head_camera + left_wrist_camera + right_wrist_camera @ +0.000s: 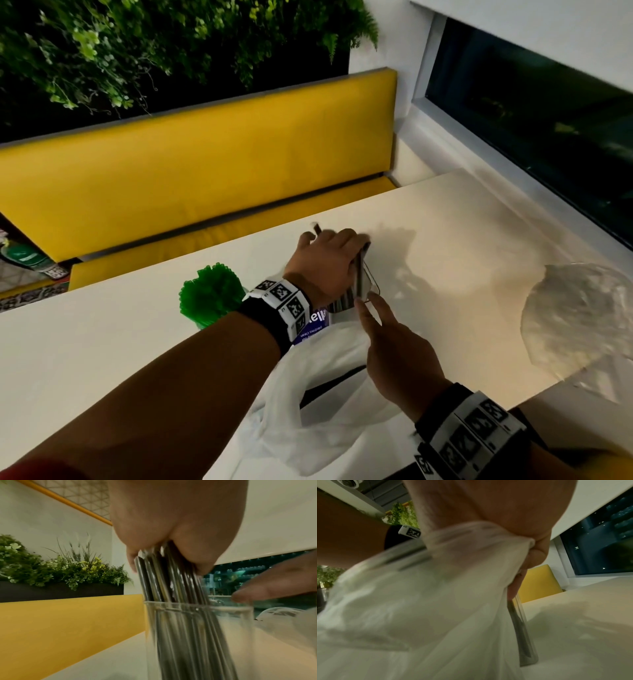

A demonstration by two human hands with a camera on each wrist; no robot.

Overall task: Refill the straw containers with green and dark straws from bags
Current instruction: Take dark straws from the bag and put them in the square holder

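While your left hand grips the dark straws in the clear container, your right hand pinches the white bag, which hides its other fingers.

A yellow bench runs behind the white table, with leafy greenery above.

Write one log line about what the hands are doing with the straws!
left hand: grips dark straws, lowering into clear container | right hand: fingertip at rim, holds white bag | green straws: in container
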